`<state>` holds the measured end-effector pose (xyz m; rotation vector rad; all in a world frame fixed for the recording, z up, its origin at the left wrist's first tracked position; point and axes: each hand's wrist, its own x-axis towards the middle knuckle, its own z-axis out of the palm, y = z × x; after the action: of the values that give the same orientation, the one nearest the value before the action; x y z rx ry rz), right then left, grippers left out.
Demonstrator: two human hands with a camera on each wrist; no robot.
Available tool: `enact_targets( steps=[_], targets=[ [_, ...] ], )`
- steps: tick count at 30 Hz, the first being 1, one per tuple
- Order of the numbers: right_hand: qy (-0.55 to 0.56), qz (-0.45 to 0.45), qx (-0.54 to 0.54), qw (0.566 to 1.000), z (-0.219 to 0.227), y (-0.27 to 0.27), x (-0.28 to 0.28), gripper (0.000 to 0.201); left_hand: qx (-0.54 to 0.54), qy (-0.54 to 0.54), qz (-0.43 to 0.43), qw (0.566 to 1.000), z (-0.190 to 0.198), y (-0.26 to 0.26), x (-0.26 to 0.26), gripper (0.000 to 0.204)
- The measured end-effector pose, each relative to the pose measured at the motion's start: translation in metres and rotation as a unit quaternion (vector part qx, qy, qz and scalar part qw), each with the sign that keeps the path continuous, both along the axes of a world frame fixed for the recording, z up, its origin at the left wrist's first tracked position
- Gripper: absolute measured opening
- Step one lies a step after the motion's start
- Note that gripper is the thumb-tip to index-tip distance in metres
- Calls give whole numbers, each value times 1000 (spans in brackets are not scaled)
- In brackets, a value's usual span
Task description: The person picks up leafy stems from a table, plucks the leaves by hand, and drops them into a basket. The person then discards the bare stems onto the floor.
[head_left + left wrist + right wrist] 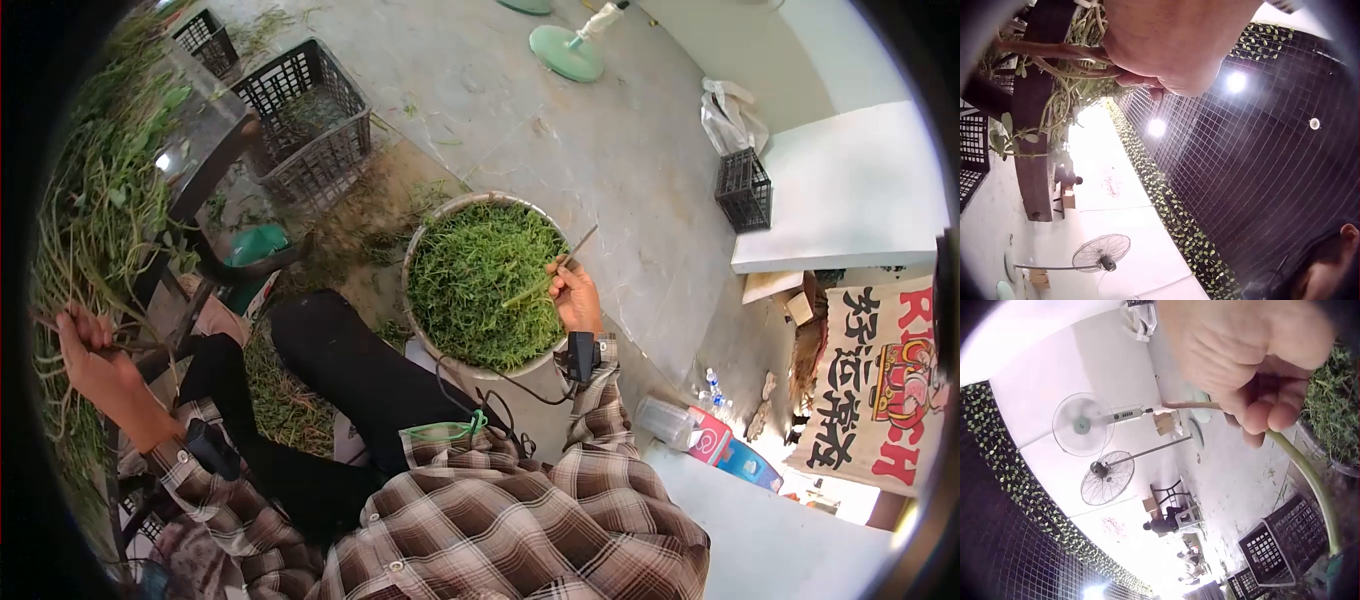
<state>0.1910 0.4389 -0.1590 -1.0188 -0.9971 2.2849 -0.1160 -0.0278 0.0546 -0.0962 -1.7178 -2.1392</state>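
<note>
My right hand (577,300) is over the right side of a round metal basin (407,275) heaped with green sprigs (480,275). Between its thumb and fingers it pinches one plant stem (1311,474), brownish at one end and green along the bending other end. At the far left, my left hand (105,375) has its fingers curled round long plant stems (1063,51) at the edge of a big tangled heap of greens (115,190). Its fingertips are partly hidden in the left wrist view.
Beside the heap stands a dark wooden chair (215,160). A black plastic crate (320,160) sits on the floor beyond the basin, with loose stems around it. A green fan base (566,52) stands farther off. Bottles (712,385) and a printed banner (865,385) are at right.
</note>
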Motion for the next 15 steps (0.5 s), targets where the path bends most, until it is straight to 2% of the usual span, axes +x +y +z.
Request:
enact_targets(
  steps=[2,8,10,12,14,15],
  targets=[
    [5,13,9,1000,10,-5,-10,14,69,3,-22,997,0,-4,-1,19],
    [14,60,49,997,35,-25,-47,15,120,2,7,993,1,-2,6,19],
    [-45,76,113,990,42,-35,-64,14,130,-10,21,991,2,-1,8,19],
    [-39,107,147,983,43,-44,-82,13,131,-9,50,990,7,6,12,19],
    [-111,147,186,965,44,-49,-104,13,135,-2,33,990,7,6,14,20],
    [-107,164,185,963,41,-50,-119,20,141,5,31,990,8,8,16,21]
  ],
)
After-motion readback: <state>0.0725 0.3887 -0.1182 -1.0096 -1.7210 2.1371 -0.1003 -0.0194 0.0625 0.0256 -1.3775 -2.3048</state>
